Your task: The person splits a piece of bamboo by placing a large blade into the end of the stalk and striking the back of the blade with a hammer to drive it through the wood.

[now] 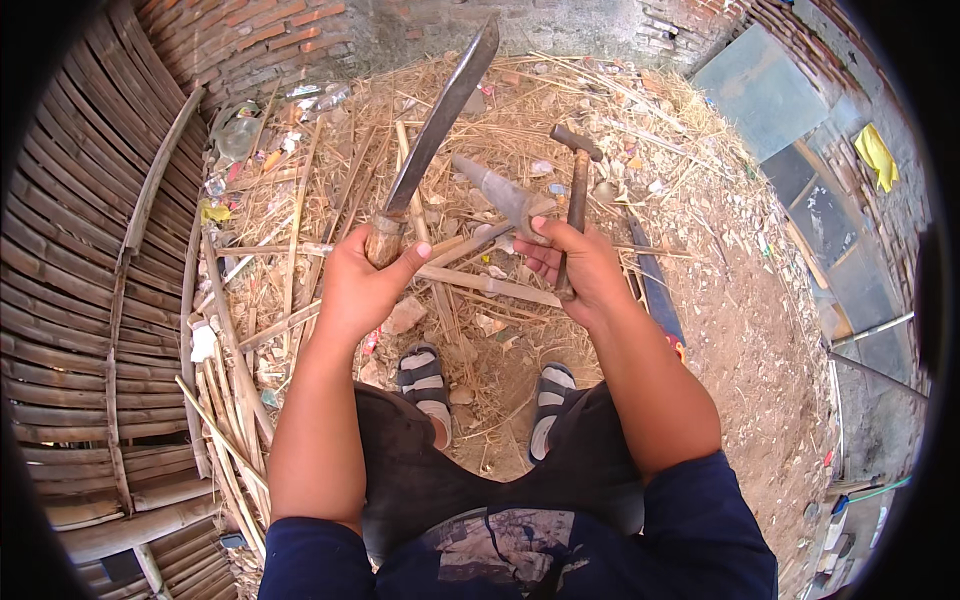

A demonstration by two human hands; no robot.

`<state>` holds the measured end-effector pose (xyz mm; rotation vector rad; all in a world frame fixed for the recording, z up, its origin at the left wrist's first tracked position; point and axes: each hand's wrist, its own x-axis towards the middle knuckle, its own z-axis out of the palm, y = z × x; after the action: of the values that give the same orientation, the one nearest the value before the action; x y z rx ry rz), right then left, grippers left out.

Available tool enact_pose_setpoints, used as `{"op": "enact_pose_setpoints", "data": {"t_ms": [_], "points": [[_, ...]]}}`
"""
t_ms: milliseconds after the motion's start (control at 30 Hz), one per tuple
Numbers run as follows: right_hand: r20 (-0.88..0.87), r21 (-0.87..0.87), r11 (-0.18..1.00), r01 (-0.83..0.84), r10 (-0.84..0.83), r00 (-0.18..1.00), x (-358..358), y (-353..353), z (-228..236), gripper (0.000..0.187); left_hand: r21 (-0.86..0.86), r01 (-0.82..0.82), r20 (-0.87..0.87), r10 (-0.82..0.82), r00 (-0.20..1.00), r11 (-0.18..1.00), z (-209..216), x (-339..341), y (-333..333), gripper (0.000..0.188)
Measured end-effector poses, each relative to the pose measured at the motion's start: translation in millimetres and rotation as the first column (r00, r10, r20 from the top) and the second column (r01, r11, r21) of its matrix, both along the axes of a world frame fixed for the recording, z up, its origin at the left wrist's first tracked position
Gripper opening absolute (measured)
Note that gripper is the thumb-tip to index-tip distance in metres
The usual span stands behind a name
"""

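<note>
Clasping a machete (440, 118) by its wooden handle, the left hand (360, 280) has its grip closed, thumb extended, and the curved blade slants up and to the right. The grip of the right hand (592, 272) is closed around a hammer (579, 190), head uppermost, together with a broad grey blade (505, 197) pointing up and to the left; its handle cannot be made out. All three tools are held above the littered dirt ground (740, 330). Below the hands lie split bamboo pieces (490, 284), near two strapped sandals (423, 378). Farther out stand a bamboo-slat wall (75, 300) at left and a brick wall (260, 35) beyond.
</note>
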<state>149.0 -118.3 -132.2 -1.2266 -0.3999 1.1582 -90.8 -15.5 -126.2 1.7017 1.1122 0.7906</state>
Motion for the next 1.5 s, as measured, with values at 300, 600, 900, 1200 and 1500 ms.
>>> {"op": "enact_pose_setpoints", "data": {"t_ms": [300, 600, 900, 1200, 1500], "points": [[-0.122, -0.013, 1.0, -0.021, 0.019, 0.992, -40.6, -12.4, 0.9, 0.026, -0.014, 0.044, 0.181, -0.041, 0.983, 0.999, 9.6, 30.8, -26.5, 0.044], [-0.152, 0.034, 0.999, -0.012, 0.017, 0.988, -68.5, -15.1, 10.8, 0.028, 0.052, 0.026, 0.216, -0.037, 0.976, 0.998, 6.6, 29.7, -36.3, 0.054], [-0.058, 0.079, 0.992, -0.096, 0.101, 0.993, -65.3, -5.5, -2.6, 0.035, 0.019, 0.067, 0.213, -0.07, 0.975, 0.998, 11.9, 22.1, -35.8, 0.053], [0.522, 0.153, 0.985, 0.085, -0.153, 0.839, -41.4, 18.7, -40.6, 0.037, -0.123, 0.152, 0.315, -0.106, 0.943, 0.981, 17.7, 13.5, -33.0, 0.035], [0.669, 0.242, 0.966, -0.094, -0.096, 0.737, -46.9, 45.5, -33.9, 0.043, -0.088, 0.075, 0.291, -0.046, 0.956, 0.993, 21.9, 5.8, -26.5, 0.024]]}}
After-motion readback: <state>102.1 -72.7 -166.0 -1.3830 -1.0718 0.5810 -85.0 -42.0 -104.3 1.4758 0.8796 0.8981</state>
